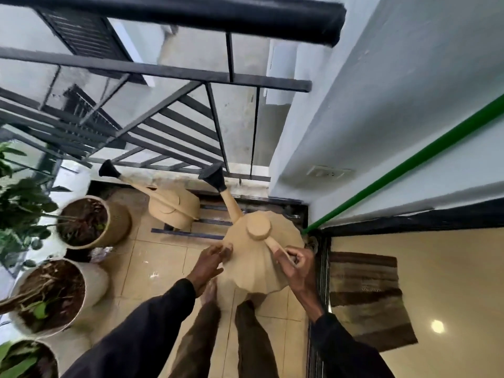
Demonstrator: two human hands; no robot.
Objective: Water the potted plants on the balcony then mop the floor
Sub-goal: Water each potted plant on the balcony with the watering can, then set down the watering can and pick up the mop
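As a person stood on a tiled balcony floor [152, 268], both hands held a tan, ribbed watering can [256, 257] above it, in front of the legs and close to the doorway. The right hand [296, 268] was clenched around the can's handle at the rear, fingers curled under it and thumb on top. The left hand [210, 264] lay against the can's left side, its fingers fairly straight and pressed flat to the ribs, not wrapped around anything. Both arms, in dark sleeves, reached forward and down. The can's spout [227, 203], tipped with a black sprinkler head, pointed towards the dark metal railing [163, 69].

A second watering can [174, 208] of the same colour stood on the floor near the railing, apart from the held one. Three pale pots [117, 222] with soil and green leaves lined the left side. A green pole [409, 165] leaned across the white wall on the right, its lower end in the corner by the door frame. A brown striped rug [365, 290] lay inside the doorway.
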